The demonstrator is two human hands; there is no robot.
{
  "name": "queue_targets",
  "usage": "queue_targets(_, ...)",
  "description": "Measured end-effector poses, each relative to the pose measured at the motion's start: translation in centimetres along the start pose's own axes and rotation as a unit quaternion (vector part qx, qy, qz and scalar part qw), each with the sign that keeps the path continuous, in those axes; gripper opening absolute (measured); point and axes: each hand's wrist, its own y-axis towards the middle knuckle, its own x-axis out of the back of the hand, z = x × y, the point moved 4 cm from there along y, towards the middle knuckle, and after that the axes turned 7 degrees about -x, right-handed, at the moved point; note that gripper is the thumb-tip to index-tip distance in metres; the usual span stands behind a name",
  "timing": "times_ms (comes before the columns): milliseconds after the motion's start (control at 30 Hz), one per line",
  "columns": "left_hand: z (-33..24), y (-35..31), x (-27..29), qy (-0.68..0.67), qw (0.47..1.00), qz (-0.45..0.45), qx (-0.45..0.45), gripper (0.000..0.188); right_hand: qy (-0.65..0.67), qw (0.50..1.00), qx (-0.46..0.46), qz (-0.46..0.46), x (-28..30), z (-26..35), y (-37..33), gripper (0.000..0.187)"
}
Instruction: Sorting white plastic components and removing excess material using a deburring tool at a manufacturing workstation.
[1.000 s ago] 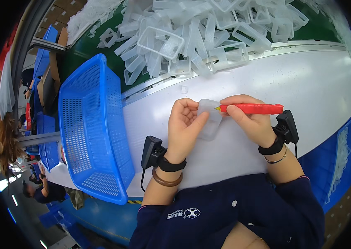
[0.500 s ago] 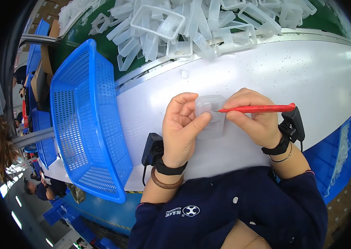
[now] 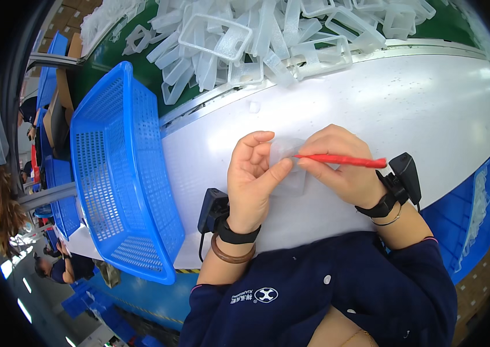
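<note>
My left hand (image 3: 251,180) is closed on a translucent plastic part (image 3: 280,148), boxy with rounded corners, holding it above the white table with the thumb across its near side. In my right hand (image 3: 339,173) is a slim red-handled knife (image 3: 352,161), pinched between thumb and fingers. Its thin tip points left and meets the plastic part close to my left thumb. My right fingers hide the part's right side, so the exact spot of contact cannot be made out.
Beyond the white table (image 3: 418,115), a heap of translucent plastic frames (image 3: 216,37) lies on a green surface (image 3: 166,101). A small clear piece (image 3: 254,107) rests on the table. At left stands a blue perforated basket (image 3: 129,173); at right, a blue bin (image 3: 459,214). A person (image 3: 65,269) is far left.
My right hand has shifted left, closer to my left hand, and the knife's handle end has swung toward me. The plastic part has tilted slightly; my left hand is almost still.
</note>
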Motion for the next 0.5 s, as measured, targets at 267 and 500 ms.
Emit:
queue_targets(267,-0.4,-0.1,-0.2,0.043,0.999,0.023,0.001,0.041,-0.215,0.963,0.161,-0.012,0.4,1.2,-0.4,0.019)
queue_targets(500,-0.8,-0.9,-0.7,0.090,0.990,0.104,0.027,0.037,-0.222,0.940,0.175,-0.191,3.9,1.6,0.8,0.024)
